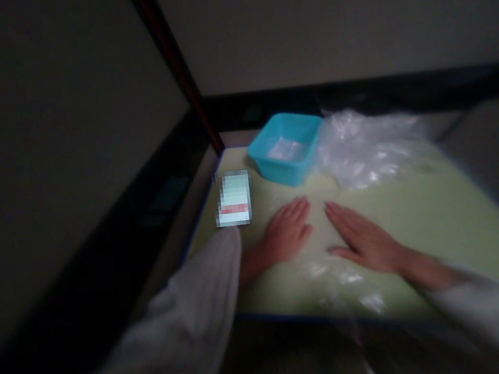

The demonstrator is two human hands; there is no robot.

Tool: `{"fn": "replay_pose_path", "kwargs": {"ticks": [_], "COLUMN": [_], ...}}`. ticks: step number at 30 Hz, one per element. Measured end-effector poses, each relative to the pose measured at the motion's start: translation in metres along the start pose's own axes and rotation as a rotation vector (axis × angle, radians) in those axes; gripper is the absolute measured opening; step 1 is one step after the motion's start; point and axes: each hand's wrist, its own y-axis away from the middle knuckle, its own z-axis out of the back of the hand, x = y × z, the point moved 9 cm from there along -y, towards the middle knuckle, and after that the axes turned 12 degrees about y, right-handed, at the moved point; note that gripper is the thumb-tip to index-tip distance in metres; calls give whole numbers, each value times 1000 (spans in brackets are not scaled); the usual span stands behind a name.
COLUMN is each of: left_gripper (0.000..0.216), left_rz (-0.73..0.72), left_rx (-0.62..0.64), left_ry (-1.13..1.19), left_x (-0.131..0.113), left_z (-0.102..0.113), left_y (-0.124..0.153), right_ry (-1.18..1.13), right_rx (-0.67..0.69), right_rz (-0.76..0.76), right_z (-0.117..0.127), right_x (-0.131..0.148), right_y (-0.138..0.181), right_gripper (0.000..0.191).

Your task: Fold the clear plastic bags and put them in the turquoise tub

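Note:
My left hand [290, 230] lies flat, fingers stretched out, on the left part of a clear plastic bag [323, 271] spread over the table. Across from it, my right hand [364, 237] is also flat, its thumb apart from the fingers, near the bag's right side. Neither hand grips anything. The transparent film is hard to make out except for its shiny creases near the front table edge. Beyond my hands stands a turquoise plastic basin [290, 174] with some whitish, see-through material inside.
A heap of crumpled clear plastic bags [370, 147] lies right of the basin. A pixelated bright rectangle, like a phone [234, 199], rests near the left edge. The pale green tabletop [439, 208] has a blue rim. Dim walls stand behind and to the left.

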Motion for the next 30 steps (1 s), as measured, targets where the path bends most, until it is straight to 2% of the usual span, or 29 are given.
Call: {"fn": "replay_pose_path", "kwargs": {"ticks": [2,5,10,13,15,18,21,24,27,30], "left_gripper": [52,54,59,58,58,59,59,58,59,61], "left_rz": [28,36,84,130,143,121,63,2,-3,-3], "left_rx": [-24,-34,-75,-111,-135,-130,-93,-43,-9,11], "left_ry": [5,5,-36,-60,-66,-47,-15,-3,4,11], "left_x": [15,24,22,16,9,-7,-27,-40,-37,-25], "left_z": [6,10,6,8,14,20,15,2,-8,-9], "left_y": [4,7,6,4,3,2,1,1,2,5], "right_ry": [0,-13,-74,-116,-149,-185,-172,-132,-86,-62], "right_rx": [1,2,34,41,33,69,85,104,118,117], "right_rz": [2,21,109,133,122,121,139,109,93,98], "right_z": [0,0,-3,9,23,35,32,18,7,7], "right_x": [1,-2,-25,-35,-29,0,29,37,35,34], "right_y": [0,-1,-7,-12,-14,-11,-1,10,18,20], "right_gripper": [86,85,81,78,77,83,91,99,105,107]}}
